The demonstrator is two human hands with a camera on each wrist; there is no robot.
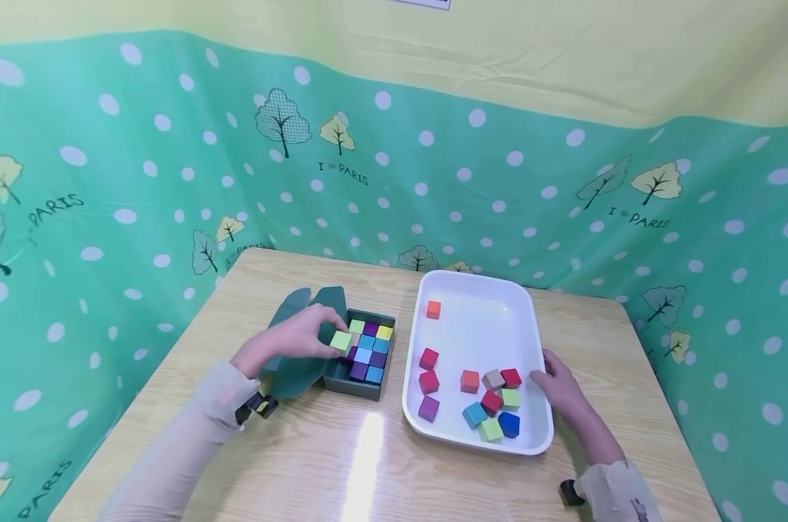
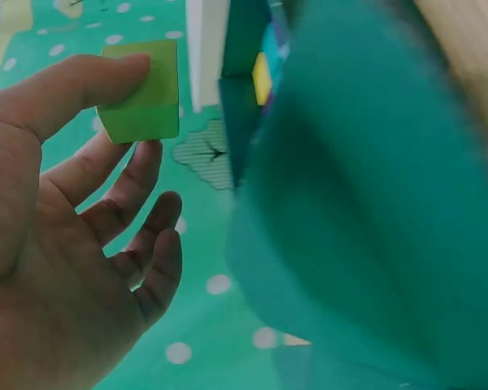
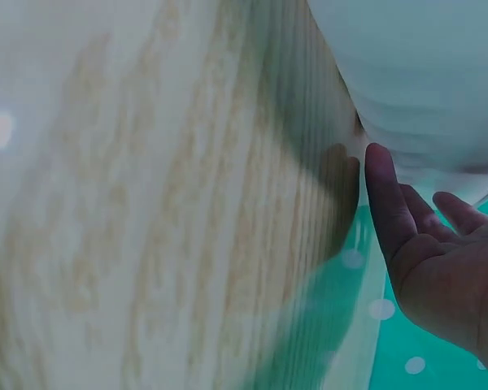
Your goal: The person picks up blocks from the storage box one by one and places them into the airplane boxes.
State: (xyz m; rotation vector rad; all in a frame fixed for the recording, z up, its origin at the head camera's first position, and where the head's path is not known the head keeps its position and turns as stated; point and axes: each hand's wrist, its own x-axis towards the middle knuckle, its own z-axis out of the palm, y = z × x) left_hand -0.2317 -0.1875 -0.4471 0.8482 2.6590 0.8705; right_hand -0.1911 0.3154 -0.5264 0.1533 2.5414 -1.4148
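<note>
My left hand [image 1: 305,333] pinches a light green cube [image 1: 341,343] between thumb and fingers, above the left edge of a dark green box [image 1: 354,390]. In the left wrist view, the thumb lies on the green cube [image 2: 150,106] and the other fingers are loosely bent. Cubes of several colours, such as a yellow cube [image 1: 383,332], sit in rows inside the box. My right hand [image 1: 563,388] holds the right rim of a white tray [image 1: 475,290], thumb over the edge. In the right wrist view, its fingers [image 3: 382,175] are against the tray's outer wall.
Loose cubes lie in the tray, including an orange cube [image 1: 433,309], a purple cube [image 1: 429,407] and a dark blue cube [image 1: 509,424]. Green flaps [image 1: 302,380] spread left of the box, under my left wrist. A patterned curtain [image 1: 380,181] surrounds the wooden table [image 1: 289,464].
</note>
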